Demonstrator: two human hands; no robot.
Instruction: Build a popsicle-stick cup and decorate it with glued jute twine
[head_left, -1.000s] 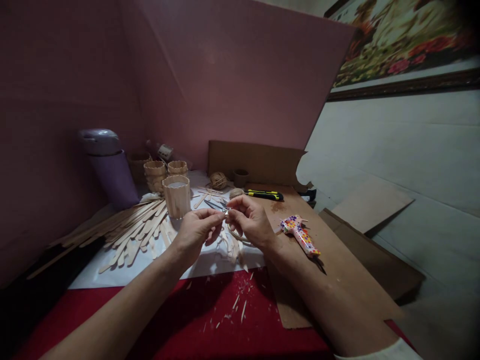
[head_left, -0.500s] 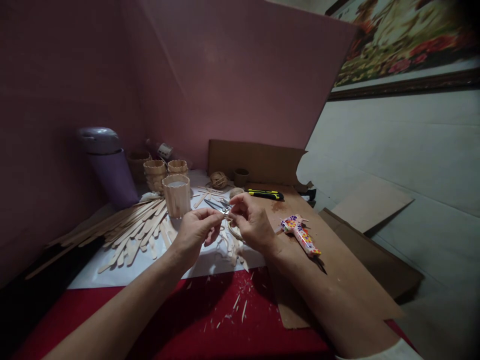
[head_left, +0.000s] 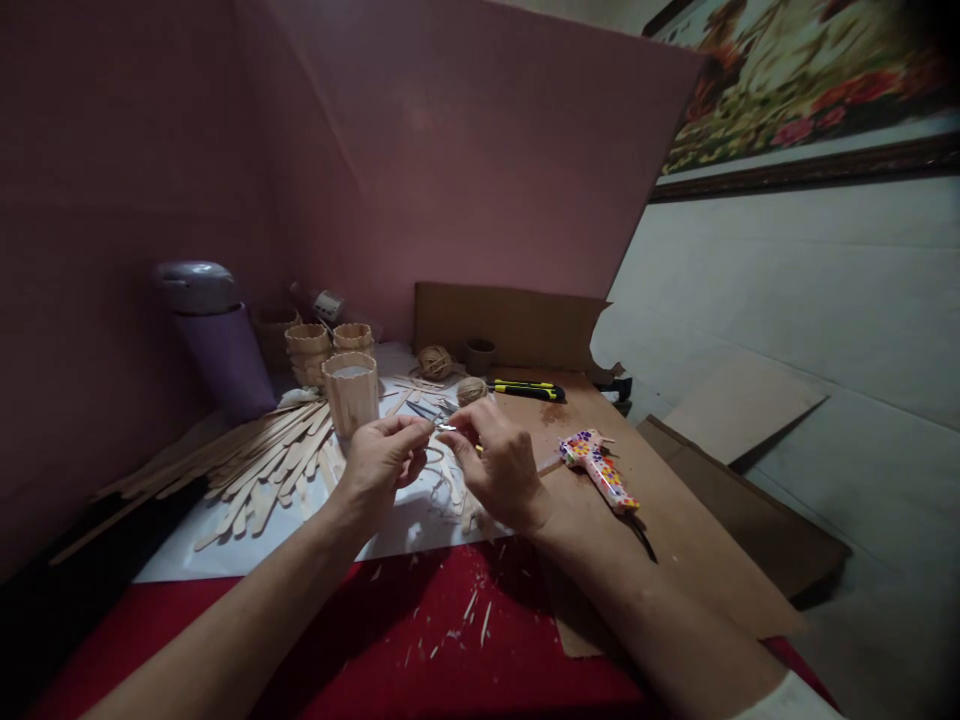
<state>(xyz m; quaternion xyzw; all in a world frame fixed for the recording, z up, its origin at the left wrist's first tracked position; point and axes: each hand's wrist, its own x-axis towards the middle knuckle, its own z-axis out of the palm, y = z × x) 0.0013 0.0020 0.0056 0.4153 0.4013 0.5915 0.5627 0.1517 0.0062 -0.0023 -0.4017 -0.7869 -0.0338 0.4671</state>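
My left hand (head_left: 381, 462) is closed in a pinch, with a thin strand of twine (head_left: 433, 458) looping below its fingertips. Facing it, my right hand (head_left: 496, 462) has thumb and forefinger bent together at the same strand; the exact grip is partly hidden. Just behind the fingertips lie scissors (head_left: 424, 410), blades toward the left, their handles covered by my right hand. A ball of twine (head_left: 472, 390) sits beyond my right hand. Left of the hands stands a cup faced with wooden sticks (head_left: 351, 398).
Flat wooden sticks (head_left: 270, 470) fan out at left beside a purple bottle (head_left: 225, 350). Smaller stick-covered cups (head_left: 307, 352) stand behind. On the cardboard (head_left: 675, 540) at right lie a flowered glue gun (head_left: 598, 470) and a yellow-black utility knife (head_left: 527, 390). Wood slivers litter the red cloth (head_left: 435, 640).
Both hands have shifted slightly left. The twine loop has moved from beneath my right hand to between the hands, and the twine ball behind shows more fully.
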